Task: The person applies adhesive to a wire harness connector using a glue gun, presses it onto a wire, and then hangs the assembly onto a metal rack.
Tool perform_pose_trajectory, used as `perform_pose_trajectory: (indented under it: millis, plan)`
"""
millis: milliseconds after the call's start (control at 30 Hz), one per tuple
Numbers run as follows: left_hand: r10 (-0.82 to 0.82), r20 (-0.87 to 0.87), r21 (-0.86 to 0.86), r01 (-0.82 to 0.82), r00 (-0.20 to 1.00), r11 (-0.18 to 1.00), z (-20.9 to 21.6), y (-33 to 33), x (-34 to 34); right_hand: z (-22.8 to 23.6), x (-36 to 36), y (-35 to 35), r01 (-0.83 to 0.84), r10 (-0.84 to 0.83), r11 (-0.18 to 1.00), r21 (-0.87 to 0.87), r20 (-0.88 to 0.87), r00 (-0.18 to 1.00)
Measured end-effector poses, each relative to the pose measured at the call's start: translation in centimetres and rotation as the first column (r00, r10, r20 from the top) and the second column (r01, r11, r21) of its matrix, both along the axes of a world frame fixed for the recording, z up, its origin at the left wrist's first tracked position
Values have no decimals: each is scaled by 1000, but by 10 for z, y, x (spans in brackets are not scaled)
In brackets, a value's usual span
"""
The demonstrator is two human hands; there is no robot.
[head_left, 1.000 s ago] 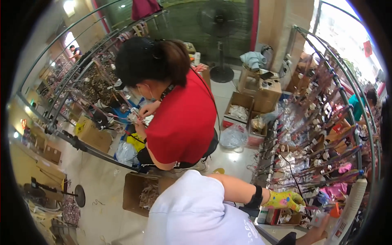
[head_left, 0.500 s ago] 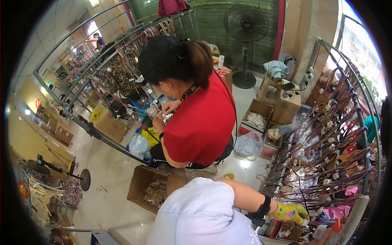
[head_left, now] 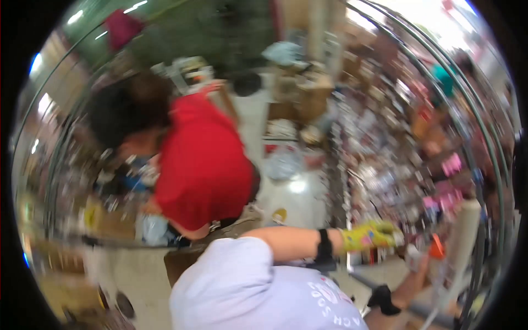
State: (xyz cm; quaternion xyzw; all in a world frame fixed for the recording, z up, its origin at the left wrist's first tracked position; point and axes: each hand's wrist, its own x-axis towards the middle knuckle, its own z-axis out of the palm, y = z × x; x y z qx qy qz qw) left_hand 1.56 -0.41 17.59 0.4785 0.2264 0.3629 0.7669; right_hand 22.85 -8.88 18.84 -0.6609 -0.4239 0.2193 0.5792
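Observation:
My left hand (head_left: 371, 236) wears a yellow-green patterned glove and reaches across to the right, a black strap round its wrist. Its fingers look pressed together at a small whitish piece, too blurred to name. Lower right, my right hand (head_left: 420, 270) seems bare and sits beside an orange piece (head_left: 437, 246) and a whitish item (head_left: 412, 256). Blur hides its fingers and whatever they may hold. Above both hands spreads a dense mass of wire bundles (head_left: 379, 159) with pale connectors.
A co-worker in a red shirt (head_left: 201, 159) bends over at the left. Cardboard boxes (head_left: 283, 113) and a clear plastic bag (head_left: 283, 164) stand on the floor between us. A pale tube (head_left: 461, 247) and curved metal rails (head_left: 467, 104) border the right side.
The whole view has swung right and blurred, so the co-worker appears farther left. More of my right forearm and its black strap shows. My left hand stays stretched toward the wires.

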Motion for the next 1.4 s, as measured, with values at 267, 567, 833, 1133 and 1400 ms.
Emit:
perform_pose_trajectory:
  millis: [267,567,833,1133,1400]
  plan:
    - [110,128,-281,-71,986,957,-34,18,39,-10,-33,-72,-232,219,958,-167,-94,971]
    - [250,155,-309,-193,956,931,-41,9,57,-39,-28,-129,-252,217,929,-272,-154,964]
    - [176,155,-306,-122,972,944,-39,5,52,-53,-36,-135,-202,199,932,-300,-42,979]
    - [263,122,-294,-218,957,930,-49,4,61,-60,-36,-117,-216,224,951,-222,12,975]
    - [261,179,-298,-201,949,933,-54,3,66,-63,-37,-115,-206,186,950,-236,-104,977]
